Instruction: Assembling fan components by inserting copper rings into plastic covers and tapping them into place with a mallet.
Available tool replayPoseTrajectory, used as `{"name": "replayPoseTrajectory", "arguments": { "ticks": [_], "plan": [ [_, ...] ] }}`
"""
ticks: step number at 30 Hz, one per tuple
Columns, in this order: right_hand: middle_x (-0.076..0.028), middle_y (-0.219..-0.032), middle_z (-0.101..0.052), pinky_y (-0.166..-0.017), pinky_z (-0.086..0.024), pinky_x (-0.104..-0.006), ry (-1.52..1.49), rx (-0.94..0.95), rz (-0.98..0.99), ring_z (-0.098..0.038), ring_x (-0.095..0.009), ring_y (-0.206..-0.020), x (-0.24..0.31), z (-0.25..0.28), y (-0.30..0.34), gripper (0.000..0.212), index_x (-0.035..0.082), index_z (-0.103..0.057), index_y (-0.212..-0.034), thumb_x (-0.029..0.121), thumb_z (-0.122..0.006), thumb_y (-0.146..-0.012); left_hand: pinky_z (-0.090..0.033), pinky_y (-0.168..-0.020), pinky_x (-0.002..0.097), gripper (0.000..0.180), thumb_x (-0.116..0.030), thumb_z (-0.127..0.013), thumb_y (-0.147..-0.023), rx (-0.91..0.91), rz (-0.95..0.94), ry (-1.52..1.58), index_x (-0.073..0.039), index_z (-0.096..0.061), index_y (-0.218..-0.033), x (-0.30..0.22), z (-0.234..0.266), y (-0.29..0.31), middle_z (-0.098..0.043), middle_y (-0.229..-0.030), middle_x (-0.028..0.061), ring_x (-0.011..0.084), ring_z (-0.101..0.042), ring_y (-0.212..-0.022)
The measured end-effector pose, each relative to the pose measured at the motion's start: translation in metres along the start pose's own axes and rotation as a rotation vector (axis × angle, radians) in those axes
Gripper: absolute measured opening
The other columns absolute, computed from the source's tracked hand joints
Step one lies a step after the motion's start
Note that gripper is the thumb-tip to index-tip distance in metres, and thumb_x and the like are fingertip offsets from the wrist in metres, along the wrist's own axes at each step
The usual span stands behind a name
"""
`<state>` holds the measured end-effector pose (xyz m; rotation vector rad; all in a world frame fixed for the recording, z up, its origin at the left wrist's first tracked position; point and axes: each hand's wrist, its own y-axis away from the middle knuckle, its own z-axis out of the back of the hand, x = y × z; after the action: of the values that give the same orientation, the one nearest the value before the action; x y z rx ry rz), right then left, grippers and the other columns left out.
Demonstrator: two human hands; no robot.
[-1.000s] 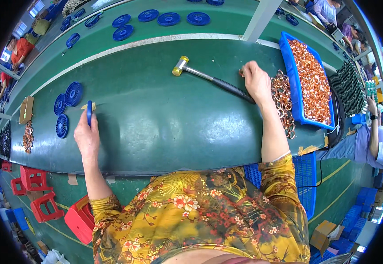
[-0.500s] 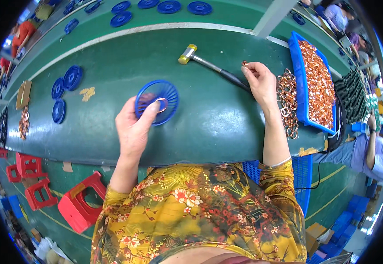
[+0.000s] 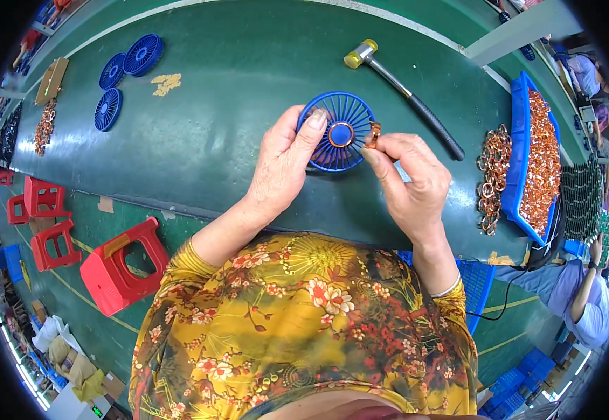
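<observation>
Blue slotted disc sits on the green table right in front of me, my left hand gripping its near-left rim, fingertips curled over the spokes. At its hub, a copper-coloured ring around a blue centre. Right hand pinches a small copper ring between thumb and forefinger, held at the disc's right edge, touching or just off it; I cannot tell which.

Doing this step well, as I judge it: keep the left hand steady so the disc does not rock, bring the ring in level with the disc face, and line it up by eye before any pressing. A pinch near the ring's outer edge leaves its opening free to seat. Tilting it would likely make it bind.

Edges and room:
- Hammer lies beyond the disc to the right, rubber head toward the far side, black handle angled toward my right hand; near, but apart from the disc.
- Loose copper rings in a pile well to the right, beside a blue tray full of more.
- Three more blue discs far left, well apart.
- Table's near edge runs just below my wrists; little room to pull back toward me.
- Open green surface left of the disc gives the most room for sliding.
- Red stools on the floor, lower left.
</observation>
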<state>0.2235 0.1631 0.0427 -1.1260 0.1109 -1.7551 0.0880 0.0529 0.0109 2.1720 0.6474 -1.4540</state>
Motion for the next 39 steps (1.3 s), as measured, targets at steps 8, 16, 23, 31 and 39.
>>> {"name": "replayPoseTrajectory", "arguments": {
  "ticks": [8, 16, 23, 31, 39],
  "plan": [
    [-0.011, -0.082, -0.065, -0.062, -0.05, -0.0268, 0.089, -0.032, -0.091, -0.062, -0.019, -0.068, -0.02, -0.007, 0.001, 0.008, -0.001, -0.065, -0.087, 0.001, -0.069, -0.08, -0.032, -0.103, 0.0551, 0.044, -0.019, -0.064, -0.079, 0.259, -0.651, -1.454, -0.017, -0.054, -0.122, 0.005, 0.014, 0.004, -0.052, -0.128, 0.0116, 0.0325, -0.045, -0.123],
    [-0.009, -0.082, -0.064, -0.06, -0.047, -0.0257, 0.099, -0.024, -0.153, -0.059, -0.014, -0.067, -0.033, -0.005, 0.013, 0.008, -0.001, -0.064, -0.088, 0.004, -0.068, -0.083, -0.027, -0.109, 0.0529, 0.049, -0.026, -0.067, -0.081, 0.171, -0.68, -1.345, -0.013, -0.052, -0.125, -0.032, 0.081, -0.017, -0.041, -0.139, 0.0167, 0.0366, -0.035, -0.132],
    [-0.009, -0.08, -0.064, -0.059, -0.046, -0.0251, 0.095, -0.004, -0.18, -0.057, -0.014, -0.065, -0.03, -0.01, 0.012, 0.008, -0.001, -0.065, -0.087, 0.004, -0.068, -0.082, -0.03, -0.103, 0.0554, 0.075, -0.055, -0.062, -0.078, -0.583, -0.571, -1.884, -0.012, -0.042, -0.136, -0.078, 0.241, -0.128, -0.039, -0.139, 0.0224, 0.0391, -0.035, -0.13],
    [-0.011, -0.083, -0.064, -0.061, -0.049, -0.0251, -0.016, -0.085, -0.086, -0.061, -0.016, -0.069, -0.032, -0.013, 0.006, 0.011, -0.002, -0.065, -0.088, -0.001, -0.07, -0.078, -0.04, -0.099, 0.0433, 0.05, -0.036, -0.054, -0.09, -0.391, -0.473, -2.032, -0.014, -0.045, -0.134, -0.06, 0.207, -0.08, -0.05, -0.132, 0.0174, 0.0399, -0.045, -0.122],
    [-0.01, -0.087, -0.062, -0.057, -0.05, -0.0257, 0.013, -0.141, -0.013, -0.062, -0.016, -0.069, -0.03, -0.005, 0.012, 0.014, 0.0, -0.065, -0.087, 0.003, -0.073, -0.076, -0.046, -0.09, 0.0405, 0.031, -0.021, -0.066, -0.082, -0.476, -0.46, -1.574, -0.009, -0.062, -0.11, -0.046, 0.162, -0.041, -0.063, -0.116, 0.0134, 0.0333, -0.059, -0.106]
  ]
}}
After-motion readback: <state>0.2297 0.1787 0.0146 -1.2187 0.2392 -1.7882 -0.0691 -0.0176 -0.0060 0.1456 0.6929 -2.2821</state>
